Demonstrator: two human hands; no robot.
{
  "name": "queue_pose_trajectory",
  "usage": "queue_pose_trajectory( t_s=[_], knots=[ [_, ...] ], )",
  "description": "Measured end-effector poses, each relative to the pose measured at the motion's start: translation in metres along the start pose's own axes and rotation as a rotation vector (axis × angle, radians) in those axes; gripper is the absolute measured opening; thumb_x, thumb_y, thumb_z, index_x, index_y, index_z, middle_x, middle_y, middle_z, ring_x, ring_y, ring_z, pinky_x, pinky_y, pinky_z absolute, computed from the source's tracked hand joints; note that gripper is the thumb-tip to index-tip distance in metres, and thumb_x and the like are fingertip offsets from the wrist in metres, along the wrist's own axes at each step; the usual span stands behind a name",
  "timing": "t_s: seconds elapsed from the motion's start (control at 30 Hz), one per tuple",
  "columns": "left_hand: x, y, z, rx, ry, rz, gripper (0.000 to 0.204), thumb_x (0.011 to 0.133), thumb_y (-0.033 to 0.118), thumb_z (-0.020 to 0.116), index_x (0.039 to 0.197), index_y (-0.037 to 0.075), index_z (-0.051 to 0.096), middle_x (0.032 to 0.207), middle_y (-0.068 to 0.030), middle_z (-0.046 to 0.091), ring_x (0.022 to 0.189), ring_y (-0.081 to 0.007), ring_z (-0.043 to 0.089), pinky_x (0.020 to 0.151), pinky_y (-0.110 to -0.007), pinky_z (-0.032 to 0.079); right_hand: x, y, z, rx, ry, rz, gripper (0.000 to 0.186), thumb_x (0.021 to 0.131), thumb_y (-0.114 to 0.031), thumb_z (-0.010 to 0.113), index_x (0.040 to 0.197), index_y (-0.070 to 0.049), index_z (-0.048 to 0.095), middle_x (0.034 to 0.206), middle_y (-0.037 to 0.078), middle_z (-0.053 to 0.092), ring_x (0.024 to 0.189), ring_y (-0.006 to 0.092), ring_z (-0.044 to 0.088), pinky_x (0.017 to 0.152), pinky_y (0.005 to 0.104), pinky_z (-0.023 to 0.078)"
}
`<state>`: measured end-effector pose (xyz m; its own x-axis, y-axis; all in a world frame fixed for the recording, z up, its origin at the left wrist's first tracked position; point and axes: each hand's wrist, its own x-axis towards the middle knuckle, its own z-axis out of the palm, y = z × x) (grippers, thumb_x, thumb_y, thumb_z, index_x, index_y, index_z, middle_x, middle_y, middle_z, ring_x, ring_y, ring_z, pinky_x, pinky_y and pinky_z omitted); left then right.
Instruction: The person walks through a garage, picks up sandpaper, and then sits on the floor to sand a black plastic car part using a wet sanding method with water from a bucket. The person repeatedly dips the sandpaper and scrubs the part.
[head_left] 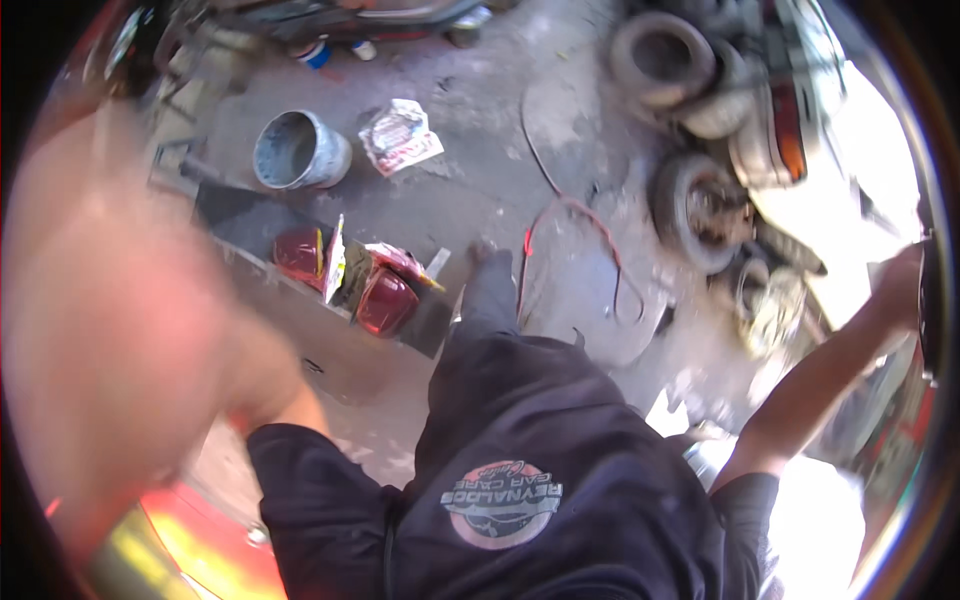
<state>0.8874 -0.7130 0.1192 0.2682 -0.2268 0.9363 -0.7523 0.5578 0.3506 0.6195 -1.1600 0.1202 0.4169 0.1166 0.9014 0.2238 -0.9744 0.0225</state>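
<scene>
Grey floor below; left arm raised, blurred; right arm stretched rightward; fingers' state: can't tell.

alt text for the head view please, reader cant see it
A person's left arm, blurred, looms at left close to the camera; the right arm extends toward the right edge. Also visible: two glossy dark-red parts, a grey bucket, a red cord and tyres.

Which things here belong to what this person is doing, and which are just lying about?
Possibly in use (what the left hand and right hand hold is unclear):
- two glossy red parts on dark board

Seemingly lying about:
- bucket
- crumpled sheet
- red hose or cord
- tyres
</scene>
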Motion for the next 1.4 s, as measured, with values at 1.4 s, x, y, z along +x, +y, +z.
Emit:
queue_pose_trajectory(
  t_s=[1.4],
  knots=[
    [-0.325, -0.488, 0.118, -0.338, 0.950, -1.068, 0.031, 0.083, 0.009, 0.071, 0.113, 0.001, 0.066, 0.094, -0.0100, 0.070, 0.086, -0.0237, 0.067, 0.077, -0.038, 0.052, -0.091, -0.101, 0.938, 0.685, -2.184, 0.168, 0.050, 0.083, -0.002, 0.051, 0.132, 0.003, 0.058, 0.095, 0.008, 0.069, 0.080, 0.0164, 0.065, 0.076, 0.0272, 0.051]
  ],
)
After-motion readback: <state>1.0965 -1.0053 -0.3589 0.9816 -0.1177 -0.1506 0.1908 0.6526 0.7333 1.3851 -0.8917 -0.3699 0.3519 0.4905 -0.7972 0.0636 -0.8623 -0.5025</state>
